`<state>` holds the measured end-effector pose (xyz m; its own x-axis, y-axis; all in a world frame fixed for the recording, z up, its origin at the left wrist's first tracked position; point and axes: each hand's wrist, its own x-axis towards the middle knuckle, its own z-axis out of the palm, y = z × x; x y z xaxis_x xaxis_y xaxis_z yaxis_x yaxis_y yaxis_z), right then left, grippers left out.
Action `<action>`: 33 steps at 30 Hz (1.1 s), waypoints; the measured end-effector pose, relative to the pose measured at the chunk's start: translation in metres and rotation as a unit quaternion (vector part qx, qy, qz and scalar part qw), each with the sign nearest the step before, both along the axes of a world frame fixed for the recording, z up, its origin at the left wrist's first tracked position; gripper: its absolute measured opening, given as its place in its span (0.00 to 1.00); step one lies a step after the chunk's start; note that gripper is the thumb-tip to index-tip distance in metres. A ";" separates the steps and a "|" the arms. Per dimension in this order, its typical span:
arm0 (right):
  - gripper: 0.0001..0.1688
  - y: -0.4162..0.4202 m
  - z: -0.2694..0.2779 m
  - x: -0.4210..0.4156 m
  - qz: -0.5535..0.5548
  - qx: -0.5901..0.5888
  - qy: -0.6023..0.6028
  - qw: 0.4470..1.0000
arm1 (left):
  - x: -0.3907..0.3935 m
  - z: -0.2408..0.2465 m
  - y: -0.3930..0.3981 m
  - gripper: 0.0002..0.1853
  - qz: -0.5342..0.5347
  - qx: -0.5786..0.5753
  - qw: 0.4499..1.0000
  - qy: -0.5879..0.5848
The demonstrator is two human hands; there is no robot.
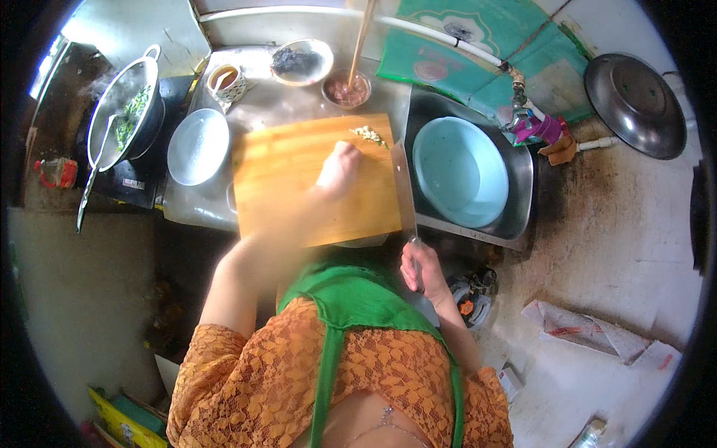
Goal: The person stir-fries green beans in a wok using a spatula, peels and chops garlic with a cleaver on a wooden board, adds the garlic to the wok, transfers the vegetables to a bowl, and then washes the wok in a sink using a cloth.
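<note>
My right hand [424, 266] grips the handle of a cleaver [404, 187], whose blade stands edge-on along the right side of a wooden cutting board [269, 179]. Over the middle of the board is my left hand [339, 168], its fingers curled; the forearm is blurred, and whether the fingers hold anything cannot be told. Chopped pale pieces, perhaps garlic, [368, 134] lie near the board's upper right corner, just beyond that hand. Behind the board stands a bowl of raw meat [346, 91] with chopsticks [360, 45] upright in it.
At left, a steaming wok [98, 123] on a cooktop holds greens and a ladle [105, 140]. An empty-looking plate [198, 147], a cup of brown liquid [225, 78] and a bowl of dark food [302, 61] surround the board. A light-blue basin [460, 168] sits in the sink [521, 190].
</note>
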<state>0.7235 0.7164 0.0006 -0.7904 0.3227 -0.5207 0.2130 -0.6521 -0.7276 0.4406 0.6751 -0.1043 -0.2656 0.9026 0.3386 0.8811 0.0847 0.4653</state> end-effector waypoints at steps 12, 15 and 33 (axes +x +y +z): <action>0.16 -0.008 -0.016 -0.001 0.084 0.218 -0.122 0.965 | 0.037 0.029 -0.052 0.11 -0.018 0.065 0.997 -0.043; 0.16 -0.011 -0.023 0.000 0.098 0.421 -0.127 0.893 | 0.045 0.055 -0.060 0.14 0.100 0.148 0.983 -0.051; 0.17 -0.016 -0.007 -0.019 0.163 0.338 -0.152 0.914 | 0.035 0.026 -0.135 0.09 0.326 0.173 0.909 -0.191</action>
<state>0.7047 0.7002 -0.0061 -0.7536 0.4251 -0.5014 0.5762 0.0602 -0.8151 0.4755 0.5400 -0.0783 -0.8644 0.3676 0.3431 0.4643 0.3218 0.8251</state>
